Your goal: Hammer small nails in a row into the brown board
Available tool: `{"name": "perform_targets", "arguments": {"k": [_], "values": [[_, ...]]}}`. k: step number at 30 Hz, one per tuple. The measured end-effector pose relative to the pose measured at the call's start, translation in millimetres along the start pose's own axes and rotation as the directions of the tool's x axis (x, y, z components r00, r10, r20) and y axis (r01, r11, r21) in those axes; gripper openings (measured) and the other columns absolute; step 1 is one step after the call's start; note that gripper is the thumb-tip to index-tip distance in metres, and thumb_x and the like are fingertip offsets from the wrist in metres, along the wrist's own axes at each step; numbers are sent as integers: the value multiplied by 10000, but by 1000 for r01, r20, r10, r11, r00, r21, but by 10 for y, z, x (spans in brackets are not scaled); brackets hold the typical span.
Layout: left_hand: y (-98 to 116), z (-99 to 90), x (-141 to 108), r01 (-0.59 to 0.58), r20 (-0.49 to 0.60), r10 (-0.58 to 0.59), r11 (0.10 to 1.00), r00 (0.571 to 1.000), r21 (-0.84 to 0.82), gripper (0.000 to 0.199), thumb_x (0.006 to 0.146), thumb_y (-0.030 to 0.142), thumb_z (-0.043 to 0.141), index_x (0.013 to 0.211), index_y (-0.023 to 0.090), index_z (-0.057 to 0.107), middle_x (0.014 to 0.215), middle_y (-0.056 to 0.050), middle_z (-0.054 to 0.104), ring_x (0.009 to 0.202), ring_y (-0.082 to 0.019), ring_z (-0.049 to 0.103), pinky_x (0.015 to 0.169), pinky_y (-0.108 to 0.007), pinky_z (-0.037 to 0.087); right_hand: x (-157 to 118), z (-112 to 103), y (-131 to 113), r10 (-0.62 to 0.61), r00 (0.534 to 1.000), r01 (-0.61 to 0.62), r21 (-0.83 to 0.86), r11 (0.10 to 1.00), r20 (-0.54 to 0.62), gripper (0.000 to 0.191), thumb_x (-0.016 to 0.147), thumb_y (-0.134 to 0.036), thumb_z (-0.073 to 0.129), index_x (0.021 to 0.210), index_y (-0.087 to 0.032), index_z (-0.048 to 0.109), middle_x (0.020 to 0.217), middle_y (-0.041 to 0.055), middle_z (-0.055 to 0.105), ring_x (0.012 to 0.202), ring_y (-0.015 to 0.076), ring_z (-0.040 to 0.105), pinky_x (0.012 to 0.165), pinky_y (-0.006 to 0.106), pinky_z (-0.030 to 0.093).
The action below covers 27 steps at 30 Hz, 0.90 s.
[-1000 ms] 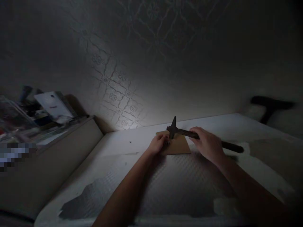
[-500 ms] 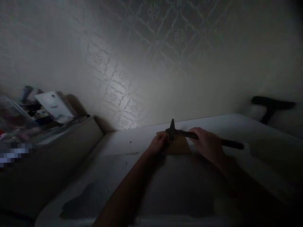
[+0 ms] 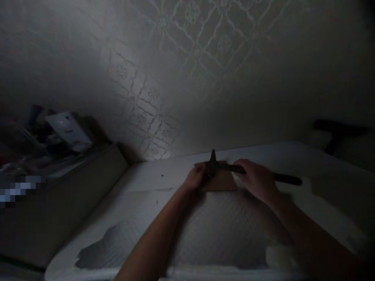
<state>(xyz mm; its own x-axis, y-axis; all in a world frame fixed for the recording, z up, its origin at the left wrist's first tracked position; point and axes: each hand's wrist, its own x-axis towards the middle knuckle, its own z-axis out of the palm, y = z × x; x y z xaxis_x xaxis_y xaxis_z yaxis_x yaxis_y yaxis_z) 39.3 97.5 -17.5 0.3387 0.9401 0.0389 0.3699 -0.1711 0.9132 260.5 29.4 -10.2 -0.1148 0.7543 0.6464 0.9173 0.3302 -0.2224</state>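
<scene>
My right hand [image 3: 259, 179] is wrapped round the handle of a hammer [image 3: 230, 167], with the handle's dark end sticking out to the right. The hammer's head, with a pointed top, is over the left part of a flat brown board [image 3: 220, 182] lying on the white surface. At the board's left edge is my left hand [image 3: 195, 177], fingers pinched together close beside the hammer head. Whatever those fingers hold, if anything, is hidden in the dark.
A white tabletop [image 3: 146, 177] with a grey, peeled-looking patch [image 3: 216, 234] runs up to a patterned wall [image 3: 187, 78]. To the left, a cabinet [image 3: 96, 183] carries a white box [image 3: 68, 127] and clutter. A dark T-shaped object [image 3: 336, 130] stands at right.
The hammer head sits very slightly lower against the board. Both hands keep nearly the same place, and the light on the scene has shifted.
</scene>
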Motion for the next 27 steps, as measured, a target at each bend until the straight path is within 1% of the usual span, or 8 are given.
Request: {"name": "perform_targets", "arguments": {"k": [4,9,13,18,22,24,27], "values": [[8,13,-5,-31,-24,32,999,999,9,356,862,422,436,776,145,641,824,-47,665,813,-172,592,786,-270,447,-1,0,-3,19,999,-19,1,1000,-27,162,846,-212,506,997,-240,560,932,23,666,824,203,629,676,298,407],[9,21,-14,-24,-33,23,1000,999,-18,364,865,426,421,781,142,632,802,-52,656,747,-168,586,758,-285,447,-1,-11,-6,-6,1000,6,-1,1000,0,173,838,-196,504,994,-240,566,931,28,668,826,204,629,677,300,410],[-3,15,-7,-66,-21,66,998,998,-13,367,864,423,431,736,150,641,832,-65,665,811,-176,592,807,-284,438,3,-32,-20,4,999,-5,-6,1000,-50,174,846,-206,499,1002,-242,568,944,31,667,834,208,627,680,302,407],[-31,17,16,-36,-48,35,999,998,-18,342,859,408,435,814,146,651,827,-46,664,792,-167,586,795,-283,447,0,-39,-29,-10,1000,10,-9,1000,2,178,845,-190,494,1002,-229,566,919,29,665,819,201,623,678,296,406],[-23,11,6,-86,-24,86,996,996,13,392,862,438,425,738,141,649,870,-62,666,847,-181,589,832,-290,439,2,-32,-29,9,999,-10,-20,1000,-47,186,834,-186,507,999,-237,573,933,22,666,822,199,624,670,292,399],[-9,8,-6,-68,-35,69,997,997,28,398,868,441,417,773,139,658,875,-69,670,863,-190,591,839,-299,438,3,-29,-29,1,1000,-2,-20,1000,-29,173,836,-189,504,987,-236,574,916,21,666,809,199,624,663,292,395],[15,7,-24,-40,-41,41,999,998,6,363,862,426,427,858,146,657,877,-55,675,856,-185,594,831,-295,441,2,-37,-36,-8,1000,8,-38,999,2,158,840,-201,500,978,-233,569,899,25,664,790,200,620,647,293,386]]}}
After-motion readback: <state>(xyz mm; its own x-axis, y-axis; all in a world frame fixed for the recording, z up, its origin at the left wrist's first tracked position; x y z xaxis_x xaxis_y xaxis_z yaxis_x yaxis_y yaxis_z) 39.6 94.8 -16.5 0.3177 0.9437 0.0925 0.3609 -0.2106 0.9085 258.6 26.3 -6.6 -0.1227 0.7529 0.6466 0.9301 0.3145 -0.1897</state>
